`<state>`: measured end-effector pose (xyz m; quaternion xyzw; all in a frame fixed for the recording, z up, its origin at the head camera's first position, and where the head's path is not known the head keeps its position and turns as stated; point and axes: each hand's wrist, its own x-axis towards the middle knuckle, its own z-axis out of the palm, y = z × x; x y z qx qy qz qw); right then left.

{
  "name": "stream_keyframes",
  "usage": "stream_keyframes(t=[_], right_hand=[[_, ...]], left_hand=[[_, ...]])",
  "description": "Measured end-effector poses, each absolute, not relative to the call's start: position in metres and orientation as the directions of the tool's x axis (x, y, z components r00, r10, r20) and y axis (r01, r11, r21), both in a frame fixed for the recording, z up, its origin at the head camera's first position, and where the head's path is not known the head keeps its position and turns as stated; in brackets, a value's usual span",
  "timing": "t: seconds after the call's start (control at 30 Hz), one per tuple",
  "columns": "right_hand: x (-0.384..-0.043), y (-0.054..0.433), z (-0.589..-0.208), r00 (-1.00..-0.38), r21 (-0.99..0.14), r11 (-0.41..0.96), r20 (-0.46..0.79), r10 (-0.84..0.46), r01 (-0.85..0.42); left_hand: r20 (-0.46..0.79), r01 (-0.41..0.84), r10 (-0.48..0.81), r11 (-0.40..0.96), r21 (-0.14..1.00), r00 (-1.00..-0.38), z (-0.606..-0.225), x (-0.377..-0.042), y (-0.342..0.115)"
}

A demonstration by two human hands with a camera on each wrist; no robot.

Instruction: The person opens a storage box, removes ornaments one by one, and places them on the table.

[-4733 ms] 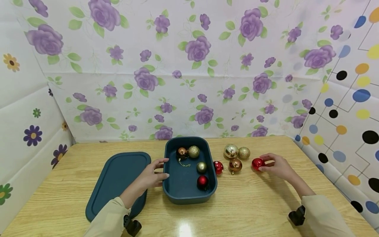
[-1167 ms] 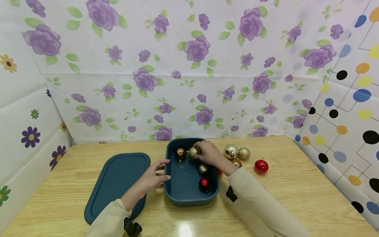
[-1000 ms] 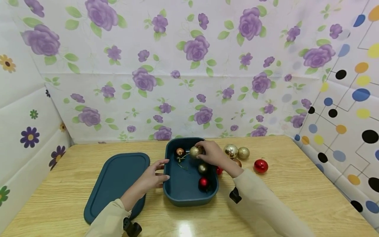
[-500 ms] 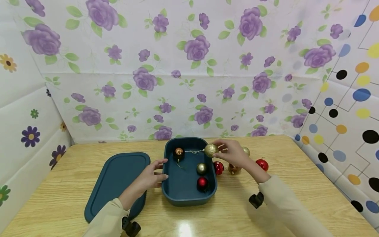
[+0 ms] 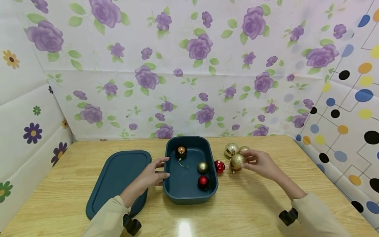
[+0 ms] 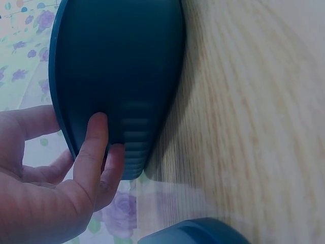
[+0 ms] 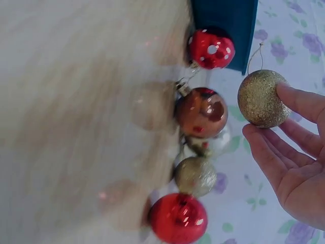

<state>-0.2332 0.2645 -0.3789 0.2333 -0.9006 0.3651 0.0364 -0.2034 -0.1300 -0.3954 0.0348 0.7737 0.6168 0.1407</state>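
My right hand point(image 5: 260, 163) pinches a gold glitter bauble point(image 7: 263, 98) between thumb and fingers, its string loop upward. In the right wrist view this bauble hangs above the tabletop; in the head view it overlaps a shiny copper bauble point(image 7: 201, 114). My left hand point(image 5: 151, 174) rests its fingertips against the left wall of a dark teal box point(image 5: 189, 200). Inside the box lie a small copper bauble point(image 5: 181, 151) with a cord, a matte gold bauble point(image 5: 202, 167) and a dark red bauble point(image 5: 203, 181).
Right of the box lie a white-dotted red bauble point(image 5: 219, 167), a shiny pale gold bauble point(image 5: 231, 149) and a second glitter bauble point(image 7: 195, 176). The right hand hides a plain red bauble point(image 7: 179, 218) from the head view. A teal lid point(image 5: 118, 181) lies left of the box.
My right hand has left the plain red bauble, taken the gold glitter bauble out of the box and carried it right, over the other baubles. My left hand stays at the box.
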Motion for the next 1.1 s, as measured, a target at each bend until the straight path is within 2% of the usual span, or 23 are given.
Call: stream_keyframes(t=[0.47,1.1], right_hand=[[-0.213,0.294,-0.394,-0.898,-0.635,0.654,0.158,-0.411,-0.411],[-0.216,0.305,-0.41,-0.887,-0.663,0.639,0.086,-0.453,-0.39]], left_hand=[[-0.173,-0.117,0.223,0.243,0.963,-0.959,-0.395,-0.203,-0.131],[-0.173,-0.117,0.226,0.24,0.964,-0.959,-0.395,-0.203,-0.131]])
